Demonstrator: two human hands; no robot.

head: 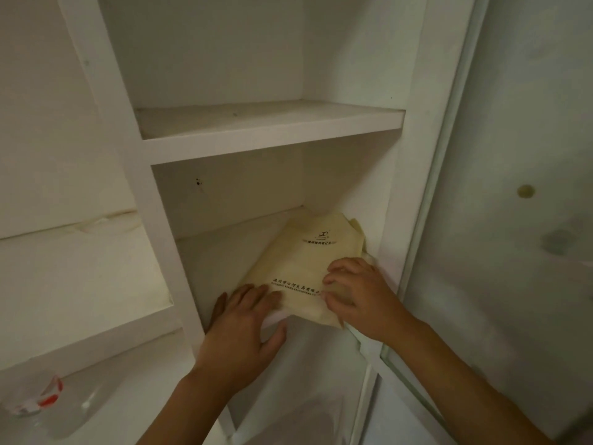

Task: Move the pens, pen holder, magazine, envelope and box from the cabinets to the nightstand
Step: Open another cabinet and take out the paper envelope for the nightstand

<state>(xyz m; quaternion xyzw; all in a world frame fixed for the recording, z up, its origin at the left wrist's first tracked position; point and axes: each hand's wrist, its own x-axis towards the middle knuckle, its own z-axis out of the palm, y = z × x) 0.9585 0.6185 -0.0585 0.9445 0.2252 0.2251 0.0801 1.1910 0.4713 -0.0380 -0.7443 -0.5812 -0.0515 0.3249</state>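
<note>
Envelope (298,271), cream with dark print, lies flat on the lower shelf (221,252) of a white cabinet, against the right wall, its near corner overhanging the shelf edge. Left hand (244,326) flat, fingers straight on the envelope's near-left edge, thumb below the shelf lip. Right hand (359,297) curled, pinching its near-right edge. Hands apart.

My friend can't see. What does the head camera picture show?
Two hands reach into a white cabinet for a cream envelope lying on its lower shelf. The left hand rests flat on its near corner; the right hand curls over its right edge. The shelf above looks bare.
</note>
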